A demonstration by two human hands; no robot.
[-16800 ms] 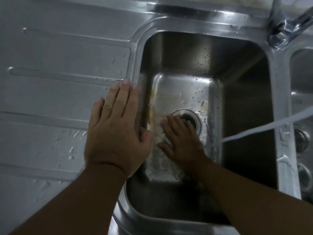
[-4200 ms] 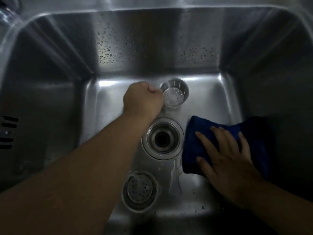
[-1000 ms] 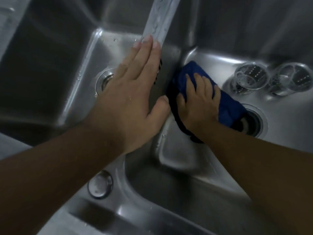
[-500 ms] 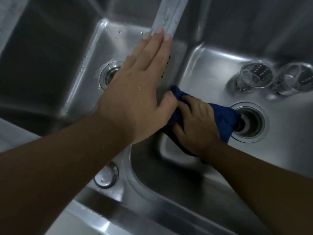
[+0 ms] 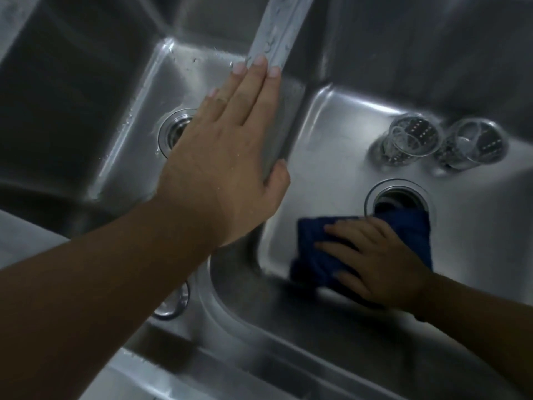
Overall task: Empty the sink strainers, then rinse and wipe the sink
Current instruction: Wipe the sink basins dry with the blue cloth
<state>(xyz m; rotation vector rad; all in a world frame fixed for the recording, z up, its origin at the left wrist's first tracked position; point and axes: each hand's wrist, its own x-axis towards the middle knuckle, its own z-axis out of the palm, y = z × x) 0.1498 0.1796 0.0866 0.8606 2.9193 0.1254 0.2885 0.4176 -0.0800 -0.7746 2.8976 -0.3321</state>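
Observation:
I look down into a double stainless steel sink (image 5: 331, 134). My left hand (image 5: 227, 157) lies flat, fingers straight, on the divider (image 5: 277, 33) between the two basins. My right hand (image 5: 372, 261) presses a dark blue cloth (image 5: 311, 255) onto the floor of the right basin, fingers spread over it. One edge of the cloth overlaps the open drain (image 5: 399, 197). Two metal strainer baskets (image 5: 412, 140) (image 5: 476, 142) lie on their sides behind that drain. The left basin's drain (image 5: 176, 131) shows partly behind my left hand.
A round metal cap (image 5: 173, 304) sits on the front rim, half hidden by my left forearm. The sink's front edge (image 5: 259, 370) runs across the bottom. Water drops cling to the divider and the left basin floor.
My right hand has slid the cloth away from the divider wall, down and to the right along the basin floor beside the drain. My left hand has stayed on the divider.

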